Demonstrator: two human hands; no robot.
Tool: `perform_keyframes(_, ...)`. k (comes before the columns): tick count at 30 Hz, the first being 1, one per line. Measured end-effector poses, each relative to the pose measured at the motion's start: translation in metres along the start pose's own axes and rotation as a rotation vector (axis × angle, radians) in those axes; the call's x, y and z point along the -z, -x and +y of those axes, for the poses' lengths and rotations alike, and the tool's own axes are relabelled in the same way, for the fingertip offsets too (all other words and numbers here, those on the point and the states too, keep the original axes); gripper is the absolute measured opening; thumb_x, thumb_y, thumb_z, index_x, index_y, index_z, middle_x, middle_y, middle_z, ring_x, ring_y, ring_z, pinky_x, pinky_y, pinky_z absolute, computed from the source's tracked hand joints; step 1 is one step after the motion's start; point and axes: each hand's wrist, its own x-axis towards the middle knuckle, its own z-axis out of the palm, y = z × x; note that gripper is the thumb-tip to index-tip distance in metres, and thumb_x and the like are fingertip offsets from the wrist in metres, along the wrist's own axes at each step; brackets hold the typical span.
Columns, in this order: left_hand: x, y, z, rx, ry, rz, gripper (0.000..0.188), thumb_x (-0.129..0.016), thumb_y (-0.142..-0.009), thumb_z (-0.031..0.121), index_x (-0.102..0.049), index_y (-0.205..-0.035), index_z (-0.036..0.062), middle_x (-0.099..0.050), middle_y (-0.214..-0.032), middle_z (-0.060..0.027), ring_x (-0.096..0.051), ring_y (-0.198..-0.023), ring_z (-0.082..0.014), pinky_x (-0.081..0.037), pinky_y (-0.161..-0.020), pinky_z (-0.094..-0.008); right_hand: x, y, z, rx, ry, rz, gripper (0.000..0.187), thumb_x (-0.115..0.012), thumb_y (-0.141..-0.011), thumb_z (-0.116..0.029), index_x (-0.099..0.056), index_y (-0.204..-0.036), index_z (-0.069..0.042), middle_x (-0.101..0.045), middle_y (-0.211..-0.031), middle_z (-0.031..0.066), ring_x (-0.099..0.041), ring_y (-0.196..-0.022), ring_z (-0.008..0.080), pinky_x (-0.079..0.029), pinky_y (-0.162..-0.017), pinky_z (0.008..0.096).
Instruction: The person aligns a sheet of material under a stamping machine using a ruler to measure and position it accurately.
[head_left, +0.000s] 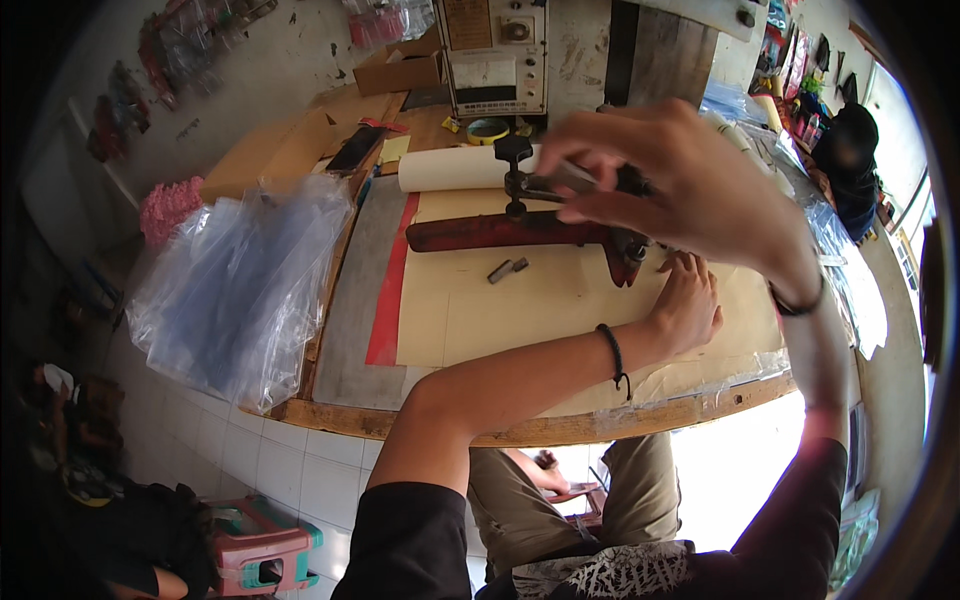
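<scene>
The right hand (pixel 690 185) pinches the black handle (pixel 540 185) above the red press bar (pixel 500 230), while the left hand (pixel 688 305), at 5 o'clock of it, lies open, flat on the tan sheet (pixel 520 310), steadying it for pressing; alignment appears to come next.

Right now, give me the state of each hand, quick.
Left hand: open, flat on the tan sheet, holding nothing.
Right hand: fingers pinched on the dark metal lever above the red press arm.

Bright daylight floods in from the right (blown-out glare there); dim left side, heavy fisheye bending at edges.
</scene>
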Motion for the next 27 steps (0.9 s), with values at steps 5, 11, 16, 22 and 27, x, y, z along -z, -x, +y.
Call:
perform_keyframes(5, -0.013, -0.003, -0.003, 0.04, 0.056, -0.11, 0.059, -0.053, -0.094, 0.045, -0.066, -0.118, -0.0069, -0.063, -0.12, -0.0316, -0.06, -0.111, -0.0413, -0.045, -0.092, -0.054, 0.036, 0.084, 0.0, -0.076, 0.135, 0.22, 0.032, -0.083, -0.081, -0.004, -0.069, -0.11, -0.002, -0.074, -0.094, 0.0061, -0.07, -0.074, 0.0135, -0.051, -0.063, 0.0293)
perform_keyframes(11, -0.005, 0.001, -0.01, 0.005, 0.175, -0.075, 0.052, -0.058, -0.094, 0.041, -0.063, -0.115, -0.0064, -0.061, -0.115, -0.0299, -0.059, -0.109, -0.0412, -0.046, -0.095, -0.0519, 0.076, 0.157, 0.065, -0.37, 0.294, 0.4, 0.032, -0.081, -0.09, -0.015, -0.07, -0.119, -0.006, -0.07, -0.105, 0.0022, -0.06, -0.081, 0.0086, -0.048, -0.076, 0.0273)
perform_keyframes(16, 0.0, 0.005, -0.011, 0.013, 0.283, -0.121, 0.052, -0.061, -0.094, 0.035, -0.058, -0.124, -0.0065, -0.055, -0.124, -0.0353, -0.058, -0.11, -0.0466, -0.048, -0.096, -0.0522, 0.072, 0.174, 0.101, -0.244, 0.066, 0.252, 0.029, -0.082, -0.088, -0.011, -0.072, -0.115, -0.008, -0.071, -0.107, 0.0014, -0.061, -0.078, 0.0092, -0.048, -0.068, 0.0272)
perform_keyframes(22, 0.006, 0.006, -0.015, 0.006, 0.279, -0.149, 0.057, -0.064, -0.093, 0.035, -0.056, -0.132, -0.0053, -0.051, -0.131, -0.0409, -0.057, -0.115, -0.0535, -0.05, -0.092, -0.0553, 0.024, 0.215, 0.149, -0.249, -0.243, 0.134, 0.02, -0.08, -0.088, -0.01, -0.073, -0.106, -0.009, -0.069, -0.081, -0.0022, -0.056, -0.062, 0.0095, -0.044, -0.057, 0.027)
perform_keyframes(27, 0.02, -0.006, -0.016, -0.03, 0.193, -0.222, 0.06, -0.067, -0.09, 0.036, -0.059, -0.135, -0.0015, -0.054, -0.132, -0.0363, -0.059, -0.114, -0.0509, -0.053, -0.091, -0.0526, 0.019, 0.244, 0.18, -0.421, 0.052, 0.29, 0.022, -0.075, -0.093, -0.012, -0.068, -0.112, -0.004, -0.073, -0.096, 0.0027, -0.059, -0.068, 0.0112, -0.046, -0.059, 0.0288)
